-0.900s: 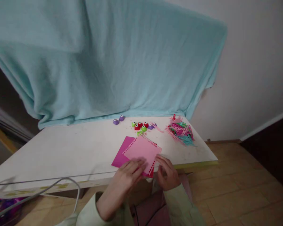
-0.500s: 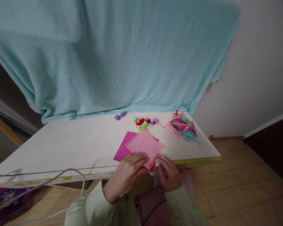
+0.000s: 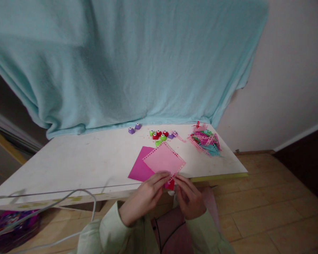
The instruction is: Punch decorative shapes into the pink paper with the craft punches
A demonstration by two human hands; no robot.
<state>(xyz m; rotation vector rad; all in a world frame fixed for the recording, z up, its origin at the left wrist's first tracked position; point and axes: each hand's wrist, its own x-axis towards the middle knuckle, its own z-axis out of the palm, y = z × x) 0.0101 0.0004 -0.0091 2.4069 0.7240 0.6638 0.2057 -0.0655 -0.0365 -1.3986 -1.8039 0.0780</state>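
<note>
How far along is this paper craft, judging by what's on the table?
Done: the light pink sheet has punched holes along its visible edges, and a heap of punched strips lies to the right. In hand: the left hand and right hand meet at the sheet's near corner, over a red sheet. Left: the magenta sheet underneath looks plain. Small punches sit behind.
</note>
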